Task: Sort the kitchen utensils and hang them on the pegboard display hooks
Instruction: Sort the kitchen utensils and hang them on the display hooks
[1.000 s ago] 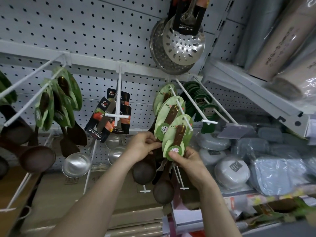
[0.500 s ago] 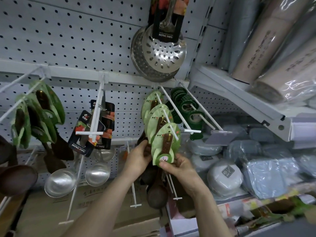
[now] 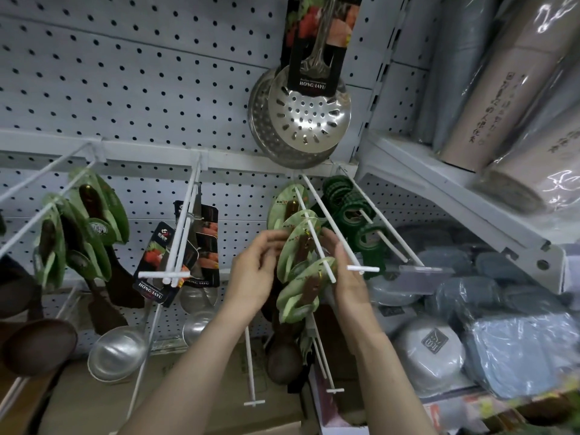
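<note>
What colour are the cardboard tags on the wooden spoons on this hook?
They're light green cardboard tags over dark brown wooden handles; head view.

HONG JAYU in white on the black card (image 3: 309, 76) over the perforated skimmer (image 3: 310, 120); HONG JAYU again at the foot of both black ladle cards (image 3: 163, 265); dark upright characters on the wrapped rolls (image 3: 508, 89), not legible; print on the green cards (image 3: 296, 249) too blurred to read.
</note>
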Action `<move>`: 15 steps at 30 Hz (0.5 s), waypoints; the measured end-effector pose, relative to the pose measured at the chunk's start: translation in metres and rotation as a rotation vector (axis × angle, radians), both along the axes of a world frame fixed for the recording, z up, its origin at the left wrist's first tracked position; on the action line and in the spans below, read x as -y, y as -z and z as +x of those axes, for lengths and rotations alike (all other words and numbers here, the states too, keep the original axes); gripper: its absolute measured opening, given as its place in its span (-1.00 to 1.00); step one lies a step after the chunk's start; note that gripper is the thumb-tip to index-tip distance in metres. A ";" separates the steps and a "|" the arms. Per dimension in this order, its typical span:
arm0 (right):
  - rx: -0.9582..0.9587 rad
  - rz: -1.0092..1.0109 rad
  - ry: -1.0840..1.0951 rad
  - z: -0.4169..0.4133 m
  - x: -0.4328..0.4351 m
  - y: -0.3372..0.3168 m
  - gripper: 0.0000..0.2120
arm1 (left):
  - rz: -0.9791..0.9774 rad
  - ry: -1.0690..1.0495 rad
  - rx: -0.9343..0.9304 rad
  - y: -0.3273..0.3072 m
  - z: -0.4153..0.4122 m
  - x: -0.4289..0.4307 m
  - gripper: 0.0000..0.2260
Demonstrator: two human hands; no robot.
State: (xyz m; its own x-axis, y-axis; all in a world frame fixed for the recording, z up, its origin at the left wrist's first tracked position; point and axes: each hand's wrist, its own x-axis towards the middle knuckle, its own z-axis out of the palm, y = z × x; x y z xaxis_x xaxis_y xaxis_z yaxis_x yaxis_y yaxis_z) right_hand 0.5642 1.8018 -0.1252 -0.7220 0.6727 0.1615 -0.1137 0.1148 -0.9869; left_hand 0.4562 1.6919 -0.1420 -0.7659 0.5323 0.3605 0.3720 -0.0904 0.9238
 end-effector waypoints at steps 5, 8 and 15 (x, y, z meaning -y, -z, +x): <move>0.007 -0.035 -0.023 -0.012 -0.001 -0.012 -0.56 | 0.075 -0.077 -0.142 -0.030 -0.004 -0.009 -0.67; 0.003 -0.041 -0.064 -0.013 -0.002 -0.015 -0.45 | 0.031 -0.164 -0.239 -0.040 -0.009 -0.015 -0.73; 0.046 0.026 -0.120 -0.002 -0.001 -0.033 -0.53 | -0.110 -0.318 -0.194 -0.055 -0.018 -0.023 -0.95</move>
State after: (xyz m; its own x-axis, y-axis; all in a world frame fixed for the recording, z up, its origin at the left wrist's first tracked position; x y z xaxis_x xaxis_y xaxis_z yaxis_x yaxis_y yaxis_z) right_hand 0.5623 1.8028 -0.0921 -0.8042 0.5770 0.1426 -0.0825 0.1292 -0.9882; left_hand 0.4386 1.7151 -0.0869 -0.8223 0.3226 0.4687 0.5340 0.1531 0.8315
